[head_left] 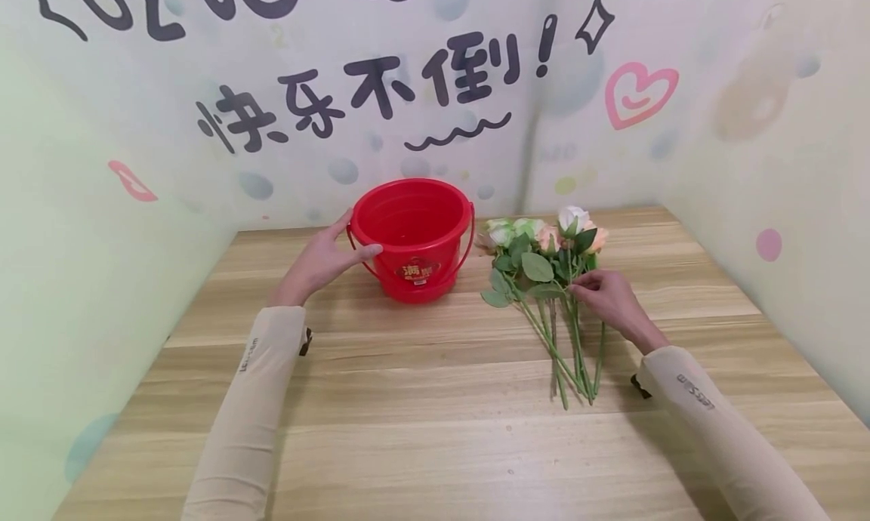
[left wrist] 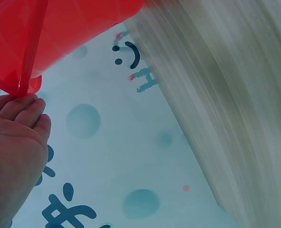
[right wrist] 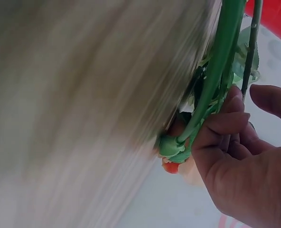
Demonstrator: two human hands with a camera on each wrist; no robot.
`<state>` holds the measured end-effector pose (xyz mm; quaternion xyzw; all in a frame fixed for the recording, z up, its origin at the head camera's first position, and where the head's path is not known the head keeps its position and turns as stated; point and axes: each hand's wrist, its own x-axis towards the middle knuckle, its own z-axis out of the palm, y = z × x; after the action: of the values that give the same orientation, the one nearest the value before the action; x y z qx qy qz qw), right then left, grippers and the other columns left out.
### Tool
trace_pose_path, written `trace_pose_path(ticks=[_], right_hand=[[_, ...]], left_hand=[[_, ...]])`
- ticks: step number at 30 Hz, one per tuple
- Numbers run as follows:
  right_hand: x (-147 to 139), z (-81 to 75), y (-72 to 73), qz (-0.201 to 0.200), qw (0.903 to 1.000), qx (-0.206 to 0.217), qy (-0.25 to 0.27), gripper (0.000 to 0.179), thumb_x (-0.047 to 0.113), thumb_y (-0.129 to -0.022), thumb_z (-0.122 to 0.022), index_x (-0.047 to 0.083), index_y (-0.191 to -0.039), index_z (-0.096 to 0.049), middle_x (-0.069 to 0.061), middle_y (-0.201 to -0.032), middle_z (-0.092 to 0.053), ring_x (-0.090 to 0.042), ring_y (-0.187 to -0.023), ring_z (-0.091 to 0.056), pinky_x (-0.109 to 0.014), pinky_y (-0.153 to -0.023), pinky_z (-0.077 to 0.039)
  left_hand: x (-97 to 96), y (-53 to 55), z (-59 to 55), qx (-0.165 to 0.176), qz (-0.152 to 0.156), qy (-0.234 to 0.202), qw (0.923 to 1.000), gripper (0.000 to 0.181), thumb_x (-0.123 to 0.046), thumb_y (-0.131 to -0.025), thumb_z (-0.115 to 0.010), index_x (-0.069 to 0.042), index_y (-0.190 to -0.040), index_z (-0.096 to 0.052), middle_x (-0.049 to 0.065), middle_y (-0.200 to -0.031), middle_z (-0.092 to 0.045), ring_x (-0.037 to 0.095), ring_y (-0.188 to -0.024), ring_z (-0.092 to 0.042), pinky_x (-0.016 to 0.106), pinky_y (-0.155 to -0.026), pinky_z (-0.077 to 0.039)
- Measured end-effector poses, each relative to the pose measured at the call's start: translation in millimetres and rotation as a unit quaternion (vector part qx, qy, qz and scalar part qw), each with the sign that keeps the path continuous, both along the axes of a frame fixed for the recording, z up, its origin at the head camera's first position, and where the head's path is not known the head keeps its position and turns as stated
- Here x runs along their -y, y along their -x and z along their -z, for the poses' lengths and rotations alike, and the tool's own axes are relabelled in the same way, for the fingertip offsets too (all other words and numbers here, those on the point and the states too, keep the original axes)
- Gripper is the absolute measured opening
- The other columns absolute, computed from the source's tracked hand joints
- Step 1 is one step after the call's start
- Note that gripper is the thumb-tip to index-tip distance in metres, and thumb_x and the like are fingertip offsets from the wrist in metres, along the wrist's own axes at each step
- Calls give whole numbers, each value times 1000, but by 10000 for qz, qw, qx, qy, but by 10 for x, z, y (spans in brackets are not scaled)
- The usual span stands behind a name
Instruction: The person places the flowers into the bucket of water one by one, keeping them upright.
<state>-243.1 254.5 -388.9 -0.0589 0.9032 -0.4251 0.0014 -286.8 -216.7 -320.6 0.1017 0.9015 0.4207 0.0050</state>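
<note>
A red plastic bucket (head_left: 418, 272) stands upright near the back of the table, its thin red handle (left wrist: 30, 52) hanging down. My left hand (head_left: 319, 260) holds the bucket at its left side, thumb against the front below the rim and fingers at the rim beside the handle. To the right lies a bunch of roses (head_left: 544, 238), white, pale green and peach, with green leaves and long stems (head_left: 578, 355) pointing toward me. My right hand (head_left: 608, 298) is at the upper stems below a white rose (head_left: 573, 219), thumb and curled fingers around a thin stem (right wrist: 250, 52).
A wood-grain table (head_left: 442, 430) carries the bucket and flowers. Close behind them rises a pale wall (head_left: 408, 158) with dark lettering and coloured dots. More wall panels stand along the left and right edges.
</note>
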Motion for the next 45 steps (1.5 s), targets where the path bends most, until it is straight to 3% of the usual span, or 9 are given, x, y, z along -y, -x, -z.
trace_pose_path(ticks=[26,45], right_hand=[[-16,-30,61,126,9952,719,650,33,14,-107,-57,-13,-125,-62,-24,-121,-64,-30,-104,-58,-34,-83,-52],[-61,-24,87,111,9896,955,1069,36,17,-106,-58,-13,-126,-62,1,-97,-63,-10,-76,-50,-26,-62,-44]], left_hand=[[-1,1,-11,9,-10,53,10000,105,-67,-83,-75,-28,-166,-25,9,-162,-39,35,-145,-35,63,-104,-46],[1,-10,-4,-10,31,19,10000,105,-66,-84,-75,-26,-167,-24,10,-162,-38,36,-146,-34,63,-105,-46]])
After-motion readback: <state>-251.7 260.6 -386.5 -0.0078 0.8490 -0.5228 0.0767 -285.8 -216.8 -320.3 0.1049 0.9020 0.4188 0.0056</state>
